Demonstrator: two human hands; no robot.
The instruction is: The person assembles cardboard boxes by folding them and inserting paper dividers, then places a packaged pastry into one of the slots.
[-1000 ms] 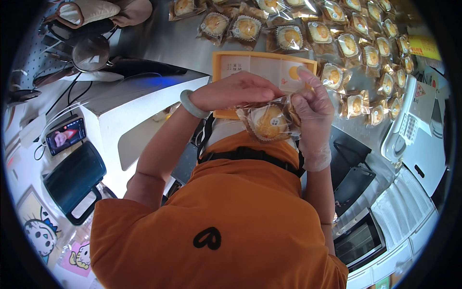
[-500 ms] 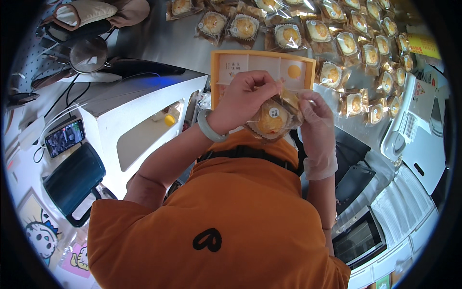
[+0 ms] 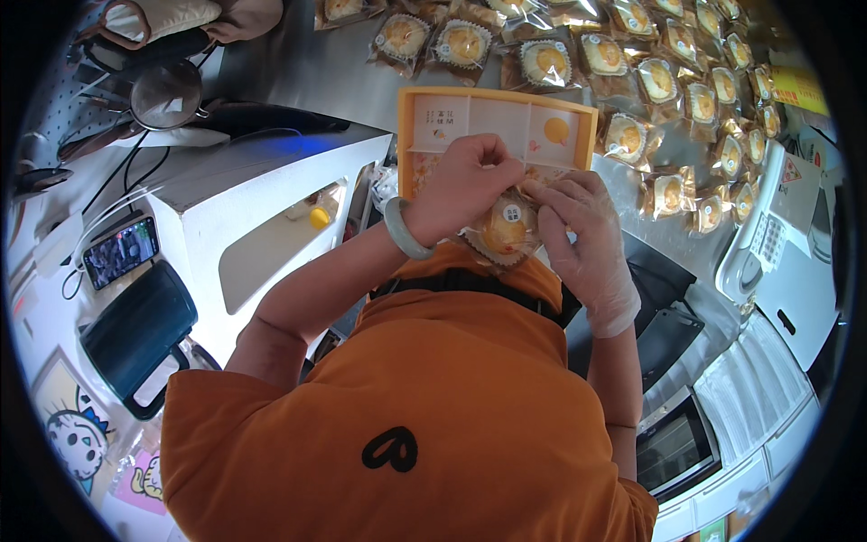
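Note:
Between my hands, close in front of my body, is a round golden pastry (image 3: pixel 508 233) in a clear wrapper with a small white sticker. My bare left hand (image 3: pixel 470 181), with a pale bangle at the wrist, pinches the wrapper's upper edge. My right hand (image 3: pixel 591 239), in a clear plastic glove, closes its fingers on the same wrapper from the right. Just beyond them lies an orange-rimmed gift box (image 3: pixel 405 126) with white compartments and printed patterns; my hands cover its near part.
Many more wrapped pastries (image 3: pixel 655 81) lie in rows on the steel counter (image 3: pixel 298 68). At left are a white cabinet (image 3: pixel 262 194), a strainer (image 3: pixel 166 95), a phone (image 3: pixel 121 253) and a dark teal jug (image 3: pixel 140 325). A white scale (image 3: pixel 763 221) stands at right.
My right hand has moved left, in toward my left hand, with its fingers now over the wrapper's edge. The wrapped pastry has shifted slightly left.

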